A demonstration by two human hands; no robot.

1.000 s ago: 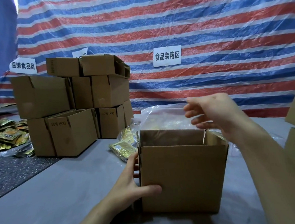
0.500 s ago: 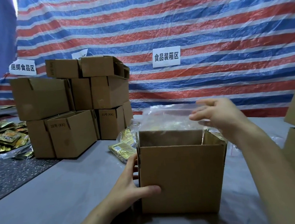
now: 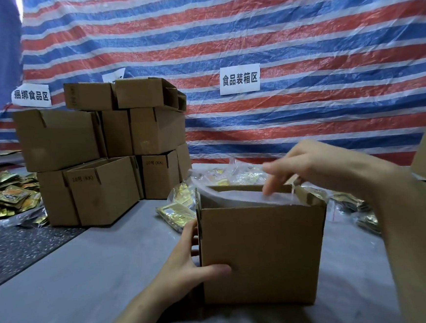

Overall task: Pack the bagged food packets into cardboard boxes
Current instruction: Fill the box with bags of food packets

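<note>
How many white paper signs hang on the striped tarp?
3: the left sign at the tarp's left edge, the half-hidden sign behind the stacked boxes, the centre sign. Boxes may hide others.

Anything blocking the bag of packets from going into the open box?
Nothing visible. The box is open on top, and the bag of packets sits partly in its mouth under the right hand. The left hand grips the near left corner, outside the opening. The box's inside is hidden.

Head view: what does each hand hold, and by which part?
Left hand grips the cardboard box by its near left edge. Right hand meets the plastic bag at the box's top; grip unclear.
</note>
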